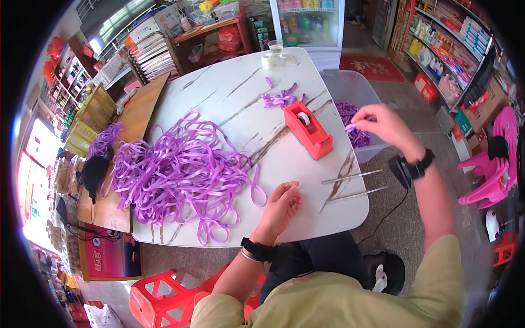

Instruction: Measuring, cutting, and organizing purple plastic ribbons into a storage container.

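Pinching a small purple ribbon piece between thumb and fingertips, the right hand in the head view hangs above a clear plastic tub, which stands beyond the right edge of the desk and holds a heap of purple ribbons. The left hand is over the desk's near-right part, fingers curled in; I cannot tell whether its grip is pressed together or pinching something. Just beyond it, a red tape dispenser carries a roll of tape in its well. Two thin metal rods jut past the right edge. Short folded purple ribbons lie behind the dispenser, toward the far-right corner. A small clear container stands by the far edge, its contents too unclear to tell. Long purple ribbon loops sprawl over the desk's left half, reaching close to the near edge. Beyond the far edge, a glass-fronted cooler holds bottles.
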Demonstrator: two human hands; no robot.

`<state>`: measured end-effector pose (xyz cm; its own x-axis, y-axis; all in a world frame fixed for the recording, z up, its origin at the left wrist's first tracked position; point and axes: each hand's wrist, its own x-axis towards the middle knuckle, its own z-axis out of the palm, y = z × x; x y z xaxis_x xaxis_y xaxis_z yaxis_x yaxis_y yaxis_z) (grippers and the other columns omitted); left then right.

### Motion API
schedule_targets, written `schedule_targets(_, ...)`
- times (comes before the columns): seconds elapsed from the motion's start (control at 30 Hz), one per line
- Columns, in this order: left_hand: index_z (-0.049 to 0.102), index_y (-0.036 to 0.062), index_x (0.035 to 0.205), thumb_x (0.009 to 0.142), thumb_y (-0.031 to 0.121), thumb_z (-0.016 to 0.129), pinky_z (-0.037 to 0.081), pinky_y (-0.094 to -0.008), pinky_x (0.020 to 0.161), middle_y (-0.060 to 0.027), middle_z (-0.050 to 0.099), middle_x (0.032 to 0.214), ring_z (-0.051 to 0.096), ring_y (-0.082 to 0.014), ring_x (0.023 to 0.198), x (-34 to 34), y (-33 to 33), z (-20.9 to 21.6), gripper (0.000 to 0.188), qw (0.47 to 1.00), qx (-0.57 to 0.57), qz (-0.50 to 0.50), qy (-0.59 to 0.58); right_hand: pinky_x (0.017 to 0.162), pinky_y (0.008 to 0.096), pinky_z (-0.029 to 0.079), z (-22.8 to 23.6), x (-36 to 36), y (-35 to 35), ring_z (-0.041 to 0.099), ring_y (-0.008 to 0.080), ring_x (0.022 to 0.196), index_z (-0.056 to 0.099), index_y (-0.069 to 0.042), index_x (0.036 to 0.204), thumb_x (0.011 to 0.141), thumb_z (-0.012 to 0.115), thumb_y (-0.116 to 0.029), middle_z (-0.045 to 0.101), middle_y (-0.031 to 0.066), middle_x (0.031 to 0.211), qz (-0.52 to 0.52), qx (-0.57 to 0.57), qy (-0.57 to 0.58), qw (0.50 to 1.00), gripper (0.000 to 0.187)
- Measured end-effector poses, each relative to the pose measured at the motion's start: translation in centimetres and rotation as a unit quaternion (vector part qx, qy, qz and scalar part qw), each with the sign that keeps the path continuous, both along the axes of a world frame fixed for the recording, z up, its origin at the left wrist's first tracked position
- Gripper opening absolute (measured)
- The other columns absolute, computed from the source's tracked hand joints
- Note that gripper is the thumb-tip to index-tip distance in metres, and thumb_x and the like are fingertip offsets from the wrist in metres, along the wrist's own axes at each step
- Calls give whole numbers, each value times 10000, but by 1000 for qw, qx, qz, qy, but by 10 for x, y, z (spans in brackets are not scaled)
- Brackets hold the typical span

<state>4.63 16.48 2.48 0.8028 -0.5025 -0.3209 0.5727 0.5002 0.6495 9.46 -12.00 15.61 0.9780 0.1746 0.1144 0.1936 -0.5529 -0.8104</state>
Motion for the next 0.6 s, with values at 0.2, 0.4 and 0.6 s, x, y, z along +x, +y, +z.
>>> schedule_targets(0.2,456,37,1048,906,111,404,443,-230,674,-33,518,804,529,-132,743,9,4,-4,168,998,-59,-27,16,601,189,430,-15,111,-8,533,59,672,591,5,875,774,582,-33,588,19,758,11,109,71,991,109)
schedule_targets(0.4,477,38,1039,906,111,418,446,-233,673,-37,531,816,540,-137,731,12,9,-6,162,994,-92,-22,50,558,190,423,-13,150,-15,536,70,631,599,19,839,745,576,-5,585,26,720,-36,13,78,996,100)
schedule_targets(0.6,492,33,1019,903,112,422,447,-236,664,-43,534,816,544,-143,727,9,7,1,157,996,-67,-26,51,588,214,457,-49,171,-102,577,105,649,600,54,899,686,653,-66,612,77,749,53,-321,139,935,250)
